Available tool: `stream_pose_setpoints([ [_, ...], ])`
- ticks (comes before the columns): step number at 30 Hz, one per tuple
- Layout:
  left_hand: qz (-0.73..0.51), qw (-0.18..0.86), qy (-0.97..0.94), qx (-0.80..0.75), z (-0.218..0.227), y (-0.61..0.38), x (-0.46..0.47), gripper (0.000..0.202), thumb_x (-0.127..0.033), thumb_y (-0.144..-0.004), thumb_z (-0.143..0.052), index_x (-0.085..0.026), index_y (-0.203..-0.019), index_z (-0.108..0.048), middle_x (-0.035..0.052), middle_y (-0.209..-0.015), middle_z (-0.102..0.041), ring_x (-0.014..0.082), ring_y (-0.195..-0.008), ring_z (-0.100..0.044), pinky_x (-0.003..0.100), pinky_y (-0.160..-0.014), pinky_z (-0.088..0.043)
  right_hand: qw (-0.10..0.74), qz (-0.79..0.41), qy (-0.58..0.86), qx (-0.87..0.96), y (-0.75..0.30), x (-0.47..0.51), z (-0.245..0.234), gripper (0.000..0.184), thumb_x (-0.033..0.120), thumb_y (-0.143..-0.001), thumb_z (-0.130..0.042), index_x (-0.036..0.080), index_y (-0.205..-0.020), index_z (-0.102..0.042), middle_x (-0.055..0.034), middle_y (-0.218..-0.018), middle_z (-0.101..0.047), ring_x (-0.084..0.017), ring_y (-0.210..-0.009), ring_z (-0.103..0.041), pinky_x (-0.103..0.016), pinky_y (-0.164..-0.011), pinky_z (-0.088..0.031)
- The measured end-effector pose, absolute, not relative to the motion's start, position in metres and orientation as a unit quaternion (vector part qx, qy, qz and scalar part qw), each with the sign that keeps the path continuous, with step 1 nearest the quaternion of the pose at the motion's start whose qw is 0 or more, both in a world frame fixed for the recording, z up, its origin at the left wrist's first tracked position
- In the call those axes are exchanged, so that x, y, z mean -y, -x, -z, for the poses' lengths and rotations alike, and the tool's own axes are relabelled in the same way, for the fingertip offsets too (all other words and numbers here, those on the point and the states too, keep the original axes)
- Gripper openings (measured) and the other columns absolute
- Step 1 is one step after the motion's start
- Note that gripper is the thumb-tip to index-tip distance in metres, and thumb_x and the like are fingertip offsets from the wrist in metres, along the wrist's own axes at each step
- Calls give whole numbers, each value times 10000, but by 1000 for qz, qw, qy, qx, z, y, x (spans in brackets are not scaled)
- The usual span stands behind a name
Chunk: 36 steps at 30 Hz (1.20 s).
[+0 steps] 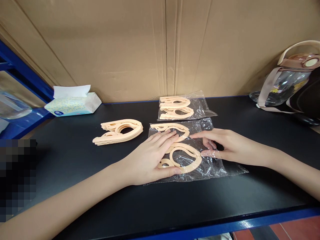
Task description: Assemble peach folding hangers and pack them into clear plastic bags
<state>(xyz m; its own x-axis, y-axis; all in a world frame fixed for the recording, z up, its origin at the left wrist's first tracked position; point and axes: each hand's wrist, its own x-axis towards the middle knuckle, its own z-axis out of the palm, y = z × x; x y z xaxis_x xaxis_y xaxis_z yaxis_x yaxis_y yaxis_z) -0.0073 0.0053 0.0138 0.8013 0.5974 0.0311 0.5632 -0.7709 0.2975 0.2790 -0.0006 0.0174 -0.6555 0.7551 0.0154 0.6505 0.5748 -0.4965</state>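
Peach-coloured folding clothes hangers (186,168) lie in a clear plastic bag (212,173) in the middle of the dark tabletop. My left hand (155,153) rests flat across them, fingers stretched out and thumb apart. At the bag's right part is my right hand (222,145), its index finger and thumb spread, touching the film by the hangers' right ends; the other fingers are curled, with no object seen in them. Behind, a second clear bag (200,103) holds more such hangers (177,107). To the left a loose stack of hangers (120,131) lies unbagged.
A tissue pack (72,104) sits at the back left beside a blue metal frame (25,73). A strapped water bottle (287,80) stands at the back right near a black object (306,96). Brown cardboard (120,50) lines the table's (155,206) back edge.
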Motion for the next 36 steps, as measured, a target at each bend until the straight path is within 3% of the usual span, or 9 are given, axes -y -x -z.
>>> stream_pose_setpoints([
  [21,-76,127,-944,-297,-9,7,-6,849,-694,-914,-407,-104,-1510,-272,148,-1583,-292,296,-1475,-231,478,-1195,-233,104,-228,405,879,-280,1,-18,469,488,-938,-520,301,-1368,-501,20,-802,-584,-153,-735,-567,-288,-704,-443],
  [29,-83,121,-945,-293,-6,8,-7,832,-695,-917,-403,-134,-1515,-265,129,-1589,-286,279,-1480,-223,466,-1198,-226,105,-229,399,882,-282,0,-16,449,372,-931,-542,308,-1373,-495,26,-807,-576,-145,-729,-570,-278,-703,-444],
  [36,-74,125,-944,-296,-9,7,-7,837,-695,-916,-403,-127,-1516,-267,137,-1586,-290,289,-1475,-234,476,-1192,-239,107,-223,395,885,-283,0,-15,465,448,-938,-531,321,-1383,-481,30,-805,-572,-143,-732,-568,-276,-703,-444],
])
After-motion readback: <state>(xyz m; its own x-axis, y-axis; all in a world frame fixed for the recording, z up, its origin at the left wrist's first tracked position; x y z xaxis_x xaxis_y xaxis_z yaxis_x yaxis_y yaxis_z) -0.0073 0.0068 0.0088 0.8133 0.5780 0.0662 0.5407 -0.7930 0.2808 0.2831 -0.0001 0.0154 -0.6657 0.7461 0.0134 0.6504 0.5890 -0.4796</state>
